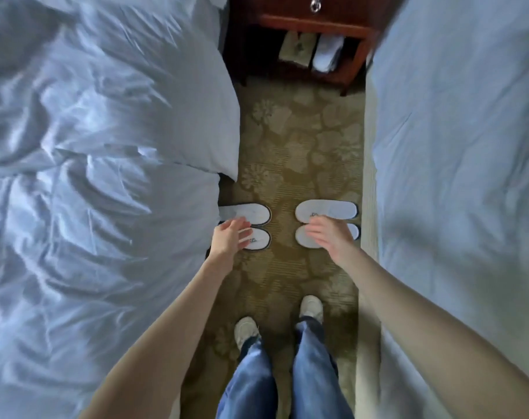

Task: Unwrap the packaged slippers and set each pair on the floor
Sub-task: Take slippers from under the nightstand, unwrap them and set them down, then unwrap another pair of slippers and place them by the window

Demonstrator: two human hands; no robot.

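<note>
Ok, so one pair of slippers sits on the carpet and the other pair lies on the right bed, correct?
No. In the head view the other pair sits on the carpet too, beside the right bed, not on it.

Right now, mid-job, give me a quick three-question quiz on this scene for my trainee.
1. True or false: both the left slipper pair and the right slipper pair lie on the carpet.
2. The left hand grips: A) a wrapper, B) a slipper, C) nothing.
3. Fill in: beyond the slippers stands a wooden ____.
Key: 1 true; 2 C; 3 nightstand.
</note>
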